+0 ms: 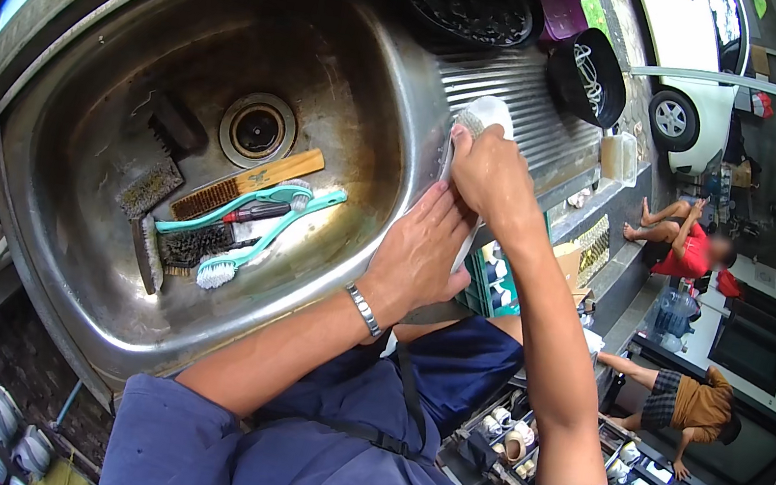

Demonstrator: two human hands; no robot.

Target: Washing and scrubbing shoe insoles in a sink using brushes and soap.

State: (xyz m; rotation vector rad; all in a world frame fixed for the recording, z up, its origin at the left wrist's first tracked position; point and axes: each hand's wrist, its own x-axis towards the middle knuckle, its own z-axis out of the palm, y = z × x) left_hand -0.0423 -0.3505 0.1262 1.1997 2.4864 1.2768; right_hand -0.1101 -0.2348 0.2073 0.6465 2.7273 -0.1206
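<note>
Over the right edge of a stainless steel sink (395, 87), my right hand (490, 175) grips a pale, wet item (486, 113), perhaps a shoe or an insole; my hands cover much of it. My left hand (421, 247), with a metal bracelet at the wrist, lies flat against the lower part of the same item. Down in the basin, near the drain (258, 126), lie a wooden-handled brush (248, 182), two teal-handled brushes (274, 234), a red and black handled tool (260, 212) and several dark scrub brushes (151, 188).
A ribbed drainboard (506, 88) adjoins the sink, with a black basin (470, 1), a pink container (561, 12) and a black tub (588, 75) beyond. Shoes (516, 443) fill a rack at the lower right. Two people (688, 247) are farther off, near a white car (695, 122).
</note>
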